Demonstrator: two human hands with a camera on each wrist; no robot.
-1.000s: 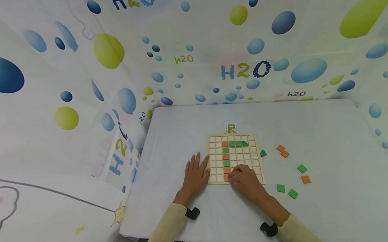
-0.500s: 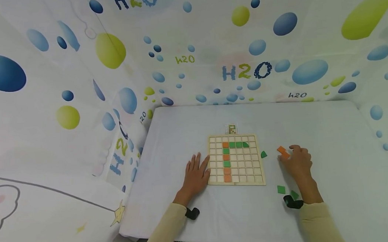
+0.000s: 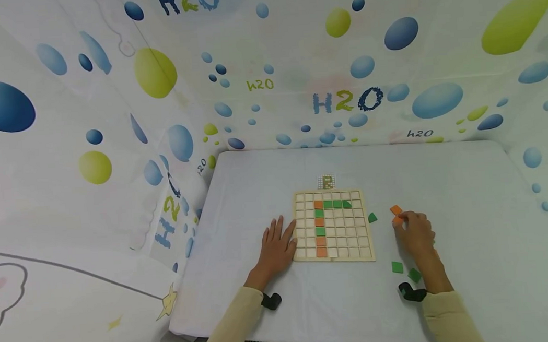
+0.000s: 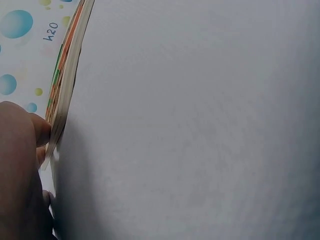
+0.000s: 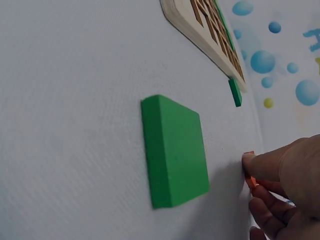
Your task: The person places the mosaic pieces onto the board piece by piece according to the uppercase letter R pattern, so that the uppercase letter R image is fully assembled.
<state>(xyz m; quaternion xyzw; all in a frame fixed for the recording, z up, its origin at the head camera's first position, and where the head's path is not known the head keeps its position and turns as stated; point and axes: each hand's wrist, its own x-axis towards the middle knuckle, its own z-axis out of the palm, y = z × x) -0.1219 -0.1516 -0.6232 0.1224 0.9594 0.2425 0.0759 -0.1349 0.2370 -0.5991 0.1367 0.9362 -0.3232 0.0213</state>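
A wooden grid board (image 3: pixel 349 250) lies on the table, with orange and green tiles forming a column and a short row in its cells. My left hand (image 3: pixel 275 249) rests flat with fingers spread, its thumb and index finger touching the board's left edge, also seen in the left wrist view. To the right of the board, my right hand (image 3: pixel 415 234) pinches an orange square tile (image 5: pixel 251 180) between thumb and fingers. Another orange tile (image 3: pixel 396 210) lies just beyond its fingertips. A green quarter-round tile (image 3: pixel 372 217) sits beside the board's right edge.
A green square tile (image 3: pixel 397 267) lies nearer the front, and another green tile (image 3: pixel 414 275) is partly covered by the right wrist camera (image 3: pixel 410 292). Behind the board is a small pattern card (image 3: pixel 326 182). A patterned curtain (image 3: pixel 285 45) rises behind the white table.
My right hand has left the board's lower edge, moved right to the loose tiles and closed its fingers on an orange one. The left hand has stayed still.
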